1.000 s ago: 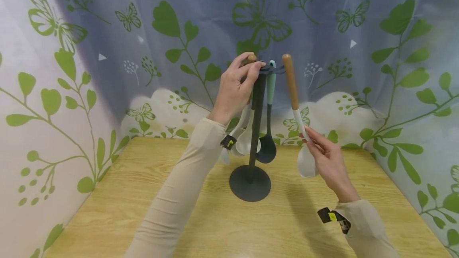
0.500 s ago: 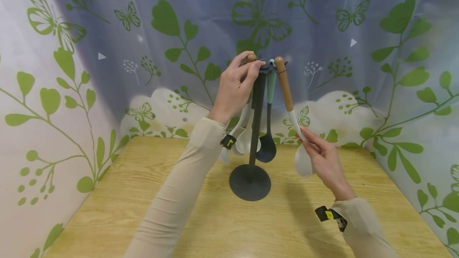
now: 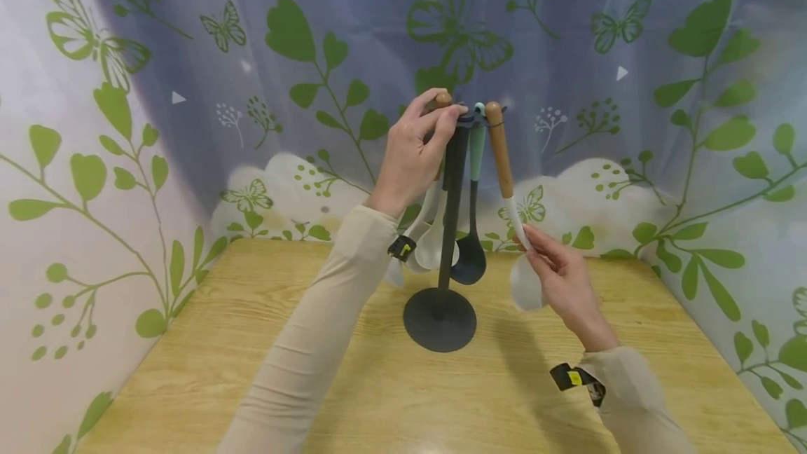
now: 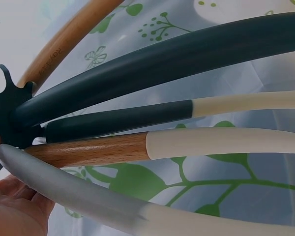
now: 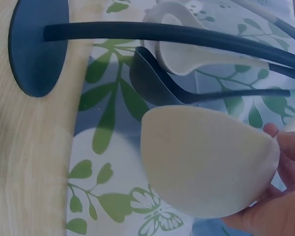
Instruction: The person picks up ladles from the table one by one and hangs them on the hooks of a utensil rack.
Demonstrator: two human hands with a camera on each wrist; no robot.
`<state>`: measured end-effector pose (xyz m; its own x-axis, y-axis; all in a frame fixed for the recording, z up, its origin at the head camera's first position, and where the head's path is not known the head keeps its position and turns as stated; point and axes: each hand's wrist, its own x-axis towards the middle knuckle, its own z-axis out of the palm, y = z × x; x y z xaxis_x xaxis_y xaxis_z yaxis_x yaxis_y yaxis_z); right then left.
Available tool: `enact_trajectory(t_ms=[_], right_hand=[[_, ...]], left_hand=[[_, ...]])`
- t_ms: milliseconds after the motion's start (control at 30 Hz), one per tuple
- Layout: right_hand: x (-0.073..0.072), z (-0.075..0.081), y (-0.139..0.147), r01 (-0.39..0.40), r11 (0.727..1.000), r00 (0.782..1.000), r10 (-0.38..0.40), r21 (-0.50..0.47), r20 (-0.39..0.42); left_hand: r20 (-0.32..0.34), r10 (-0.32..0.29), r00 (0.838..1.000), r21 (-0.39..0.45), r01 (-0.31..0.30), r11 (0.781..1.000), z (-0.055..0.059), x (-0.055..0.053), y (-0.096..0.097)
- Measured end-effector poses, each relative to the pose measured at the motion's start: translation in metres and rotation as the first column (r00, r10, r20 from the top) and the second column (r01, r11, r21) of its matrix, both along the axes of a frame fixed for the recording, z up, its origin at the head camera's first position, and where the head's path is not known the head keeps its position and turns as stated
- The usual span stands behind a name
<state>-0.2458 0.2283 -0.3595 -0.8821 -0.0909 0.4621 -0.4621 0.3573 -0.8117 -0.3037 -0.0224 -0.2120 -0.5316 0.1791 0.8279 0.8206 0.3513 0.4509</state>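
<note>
My right hand (image 3: 567,286) pinches the white neck of a spatula (image 3: 499,153) with a wooden handle. The handle's rounded top is up at the hooks on the right side of a black utensil stand (image 3: 440,324). Its broad off-white head (image 5: 206,162) fills the middle of the right wrist view. At the top of the stand, my left hand (image 3: 412,149) grips the hooked rack (image 4: 7,110) with thumb and fingers. A grey handle (image 4: 73,184) crosses in front of that hand in the left wrist view.
A black ladle (image 3: 469,261) with a mint handle hangs from the stand. White-headed utensils, among them a white spoon-like one (image 3: 435,247), hang on its left side, partly behind my wrist. The stand is on a wooden table (image 3: 252,328) before a leaf-patterned curtain (image 3: 353,12).
My right hand has moved left with the spatula, bringing its handle top from outside the right hook in against the rack. My left hand stays on the rack.
</note>
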Motion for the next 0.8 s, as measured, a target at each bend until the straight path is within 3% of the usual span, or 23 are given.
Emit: enact_trajectory(t_ms=[167, 333, 800], right_hand=[[-0.002, -0.005, -0.009, -0.026, 0.999, 0.999, 0.027, -0.025, 0.04], [-0.005, -0.008, -0.014, -0.038, 0.998, 0.997, 0.04, -0.045, 0.06], [-0.019, -0.009, -0.023, 0.002, 1.0, 1.0, -0.003, 0.011, 0.018]], left_hand=[[-0.024, -0.003, 1.0, 0.005, 0.003, 1.0, 0.001, -0.001, 0.001], [-0.009, 0.004, 1.0, -0.002, -0.004, 1.0, 0.0, -0.001, 0.0], [-0.011, 0.012, 1.0, -0.014, -0.012, 1.0, -0.001, 0.0, 0.0]])
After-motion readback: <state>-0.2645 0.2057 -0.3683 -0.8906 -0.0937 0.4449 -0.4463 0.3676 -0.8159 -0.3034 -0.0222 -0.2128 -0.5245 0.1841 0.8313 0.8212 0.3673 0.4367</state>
